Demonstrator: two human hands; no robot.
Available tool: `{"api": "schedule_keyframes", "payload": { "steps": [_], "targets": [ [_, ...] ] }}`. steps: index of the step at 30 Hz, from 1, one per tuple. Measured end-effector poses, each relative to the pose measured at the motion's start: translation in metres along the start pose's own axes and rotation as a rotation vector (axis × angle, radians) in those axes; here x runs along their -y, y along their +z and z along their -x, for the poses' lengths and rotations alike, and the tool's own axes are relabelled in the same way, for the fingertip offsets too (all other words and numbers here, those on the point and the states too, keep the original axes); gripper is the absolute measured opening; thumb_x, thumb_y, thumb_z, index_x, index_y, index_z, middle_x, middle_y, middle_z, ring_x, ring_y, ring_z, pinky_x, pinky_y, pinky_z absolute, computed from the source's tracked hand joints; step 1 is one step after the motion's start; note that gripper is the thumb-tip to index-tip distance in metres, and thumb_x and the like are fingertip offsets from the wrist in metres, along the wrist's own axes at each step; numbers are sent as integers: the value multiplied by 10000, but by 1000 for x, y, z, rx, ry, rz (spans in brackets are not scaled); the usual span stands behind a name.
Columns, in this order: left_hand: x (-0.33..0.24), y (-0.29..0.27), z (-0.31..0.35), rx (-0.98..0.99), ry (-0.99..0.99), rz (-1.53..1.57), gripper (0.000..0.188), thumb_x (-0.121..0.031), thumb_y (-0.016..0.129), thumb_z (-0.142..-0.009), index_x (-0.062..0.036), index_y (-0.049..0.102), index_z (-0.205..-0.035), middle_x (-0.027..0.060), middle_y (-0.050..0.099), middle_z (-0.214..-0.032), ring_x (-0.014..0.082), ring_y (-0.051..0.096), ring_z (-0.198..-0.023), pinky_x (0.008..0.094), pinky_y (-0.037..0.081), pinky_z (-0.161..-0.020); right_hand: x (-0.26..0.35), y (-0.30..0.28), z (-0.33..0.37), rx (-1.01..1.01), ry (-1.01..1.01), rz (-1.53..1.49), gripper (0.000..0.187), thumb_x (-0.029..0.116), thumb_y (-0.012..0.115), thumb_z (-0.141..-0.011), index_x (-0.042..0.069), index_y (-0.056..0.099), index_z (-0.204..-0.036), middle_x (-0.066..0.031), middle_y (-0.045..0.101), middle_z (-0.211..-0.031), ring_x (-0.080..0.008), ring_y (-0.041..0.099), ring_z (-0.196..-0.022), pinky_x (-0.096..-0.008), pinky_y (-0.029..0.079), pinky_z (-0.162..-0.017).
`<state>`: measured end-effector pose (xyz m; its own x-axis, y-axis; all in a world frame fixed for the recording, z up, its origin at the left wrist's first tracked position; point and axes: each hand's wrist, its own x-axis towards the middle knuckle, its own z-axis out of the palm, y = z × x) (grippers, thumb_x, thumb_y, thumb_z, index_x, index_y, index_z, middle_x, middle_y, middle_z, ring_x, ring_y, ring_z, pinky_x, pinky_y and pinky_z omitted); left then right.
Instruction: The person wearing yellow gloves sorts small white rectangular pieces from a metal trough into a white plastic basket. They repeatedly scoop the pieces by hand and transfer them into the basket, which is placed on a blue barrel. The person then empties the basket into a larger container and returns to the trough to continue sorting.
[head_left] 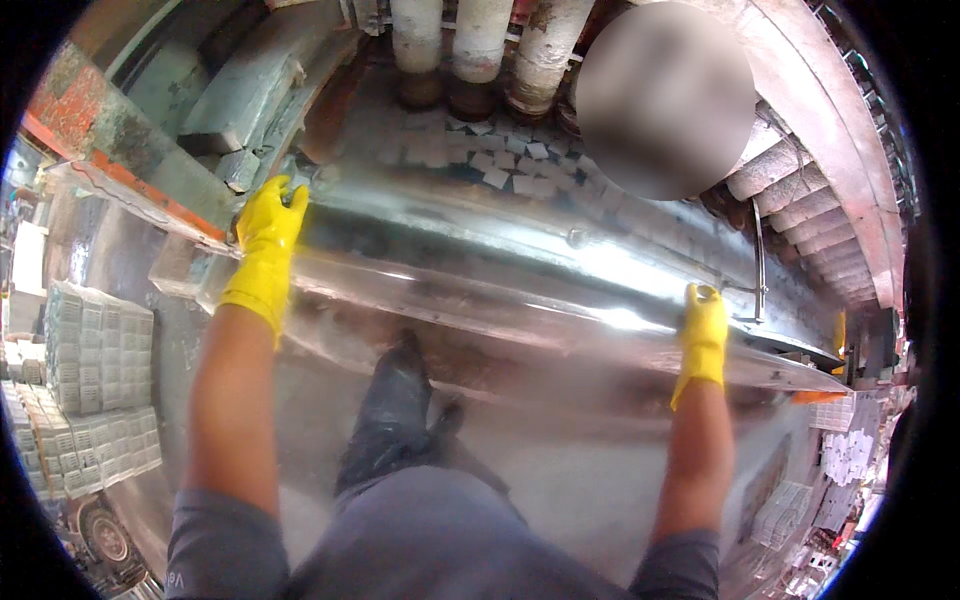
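Observation:
A long, shiny metal trough (440,255) runs across in front of me, its lower rim nearest my body. At its left end is my left hand (268,238) in a yellow rubber glove, fingers raised and apart beside a grey block. Farther right, my right hand (704,338), gloved in yellow too, is at the trough's front rim. Its fingers are curled together; what they hold, if anything, is hidden. Beyond the trough, many small pale square tiles (497,178) lie scattered on a dark, wet-looking bed.
Thick whitish columns (478,45) stand at the back. A row of pale rollers (815,215) is at the far right, near a thin metal rod (759,262). Stacked pale plastic crates (100,345) stand at left. A blurred patch covers part of the upper right.

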<state>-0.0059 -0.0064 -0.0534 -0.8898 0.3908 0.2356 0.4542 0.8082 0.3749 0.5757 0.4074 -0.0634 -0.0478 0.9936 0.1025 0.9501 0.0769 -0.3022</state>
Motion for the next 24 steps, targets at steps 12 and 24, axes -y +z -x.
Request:
{"api": "schedule_keyframes", "payload": {
  "steps": [12,24],
  "targets": [
    [5,-11,31,-25,19,22,533,-478,704,-897,-105,695,-1278,122,744,-1198,308,693,-1115,404,524,-975,0,-20,36,18,77,-45,510,435,688,-952,77,651,-1313,-132,751,-1151,-282,751,-712,-388,608,-548],
    [6,-7,55,-44,26,25,506,-475,708,-895,-116,706,-1252,114,750,-1173,299,694,-1114,402,527,-964,-23,-25,52,61,106,-118,540,448,690,-942,53,642,-1308,-154,749,-1100,-296,755,-754,-396,620,-566]
  ]
}}
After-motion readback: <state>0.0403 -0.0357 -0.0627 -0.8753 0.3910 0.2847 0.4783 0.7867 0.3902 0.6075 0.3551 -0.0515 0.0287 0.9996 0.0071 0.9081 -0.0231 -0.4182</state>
